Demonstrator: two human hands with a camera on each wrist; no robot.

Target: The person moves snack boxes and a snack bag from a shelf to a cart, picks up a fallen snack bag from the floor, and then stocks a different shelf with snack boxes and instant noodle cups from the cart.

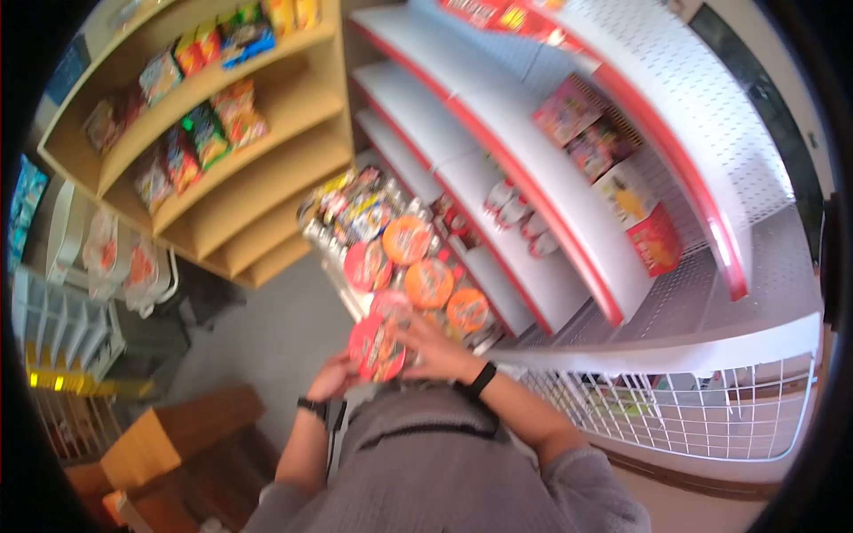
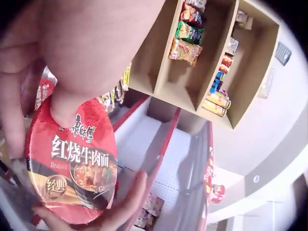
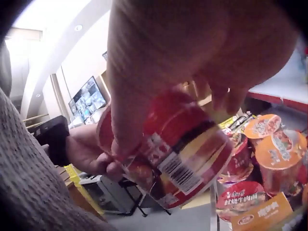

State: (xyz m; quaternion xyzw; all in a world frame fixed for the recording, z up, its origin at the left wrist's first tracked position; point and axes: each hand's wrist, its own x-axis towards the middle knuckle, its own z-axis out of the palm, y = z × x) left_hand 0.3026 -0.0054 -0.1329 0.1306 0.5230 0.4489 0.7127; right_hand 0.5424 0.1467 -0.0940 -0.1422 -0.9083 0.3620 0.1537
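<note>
Both hands hold one red instant noodle cup (image 1: 377, 349) close in front of the body. My left hand (image 1: 334, 377) grips it from the left; in the left wrist view, its thumb lies on the red lid (image 2: 89, 161), printed with white characters and a noodle picture. From the other side my right hand (image 1: 434, 350) grips the cup. The right wrist view shows the cup's side tilted, with a barcode (image 3: 180, 172). Just beyond the hands, a loaded cart (image 1: 353, 298) carries cups with orange lids (image 1: 429, 282) and red lids (image 1: 368, 266).
Packaged snacks (image 1: 355, 209) fill the cart's far end. To the right stand white shelves with red edges (image 1: 524, 186), holding a few boxes and cups, above a white wire basket (image 1: 675, 409). A wooden shelf (image 1: 293, 98) with snack bags stands far left; a wooden box (image 1: 191, 426) sits lower left.
</note>
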